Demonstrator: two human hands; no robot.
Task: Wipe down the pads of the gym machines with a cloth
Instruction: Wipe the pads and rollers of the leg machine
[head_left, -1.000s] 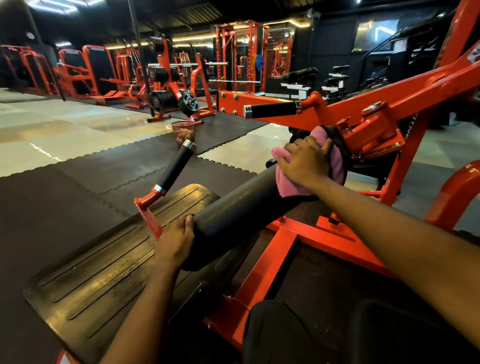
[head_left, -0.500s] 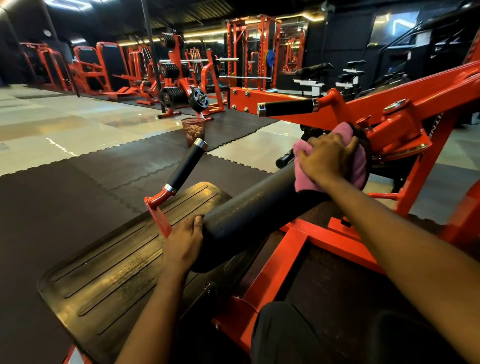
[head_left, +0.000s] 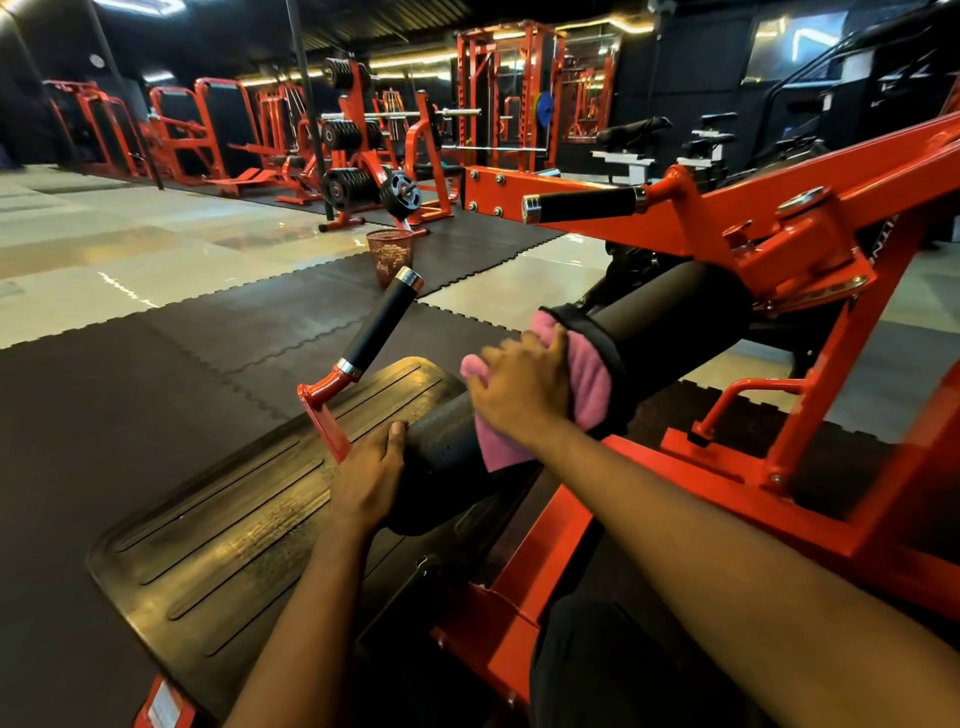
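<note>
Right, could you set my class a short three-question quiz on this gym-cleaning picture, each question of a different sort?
1. True or false: the right hand presses the cloth onto the black roller pad.
2. What does the left hand touch?
A. the near end of the roller pad
B. the black handle grip
C. the wire basket
3. Fill the gap: the cloth is ____ in colour.

Key: 1 true; 2 A; 3 pink.
</note>
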